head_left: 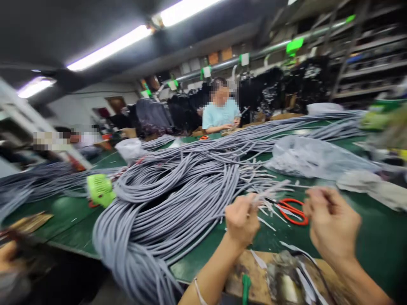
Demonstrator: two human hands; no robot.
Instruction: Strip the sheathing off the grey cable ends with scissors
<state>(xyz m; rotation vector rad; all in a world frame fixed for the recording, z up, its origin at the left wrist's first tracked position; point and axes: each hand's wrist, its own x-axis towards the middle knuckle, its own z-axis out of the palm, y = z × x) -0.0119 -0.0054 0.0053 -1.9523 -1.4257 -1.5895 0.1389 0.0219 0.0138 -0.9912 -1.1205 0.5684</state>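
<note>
My left hand [243, 220] is closed around whitish wire strands [276, 188] that stick out to the right, blurred by motion. To the right, my right hand [333, 224] has its fingers pinched together. A thin pale strand [300, 186] runs from the left-hand bundle to those fingertips. Between the hands, a pair of scissors with red-orange handles [292, 212] lies on the green table [273, 239], with loose white strands beside it. A large coiled bundle of grey cables [178, 203] spreads left of my left hand, its pale ends pointing toward the scissors.
In front of me is a wooden board [235, 281] bearing a grimy metal device [282, 275] and a green-handled tool [246, 288]. A lime-green fan [101, 190] stands left. Clear plastic bags [318, 159] lie right. A co-worker [221, 112] sits across the table.
</note>
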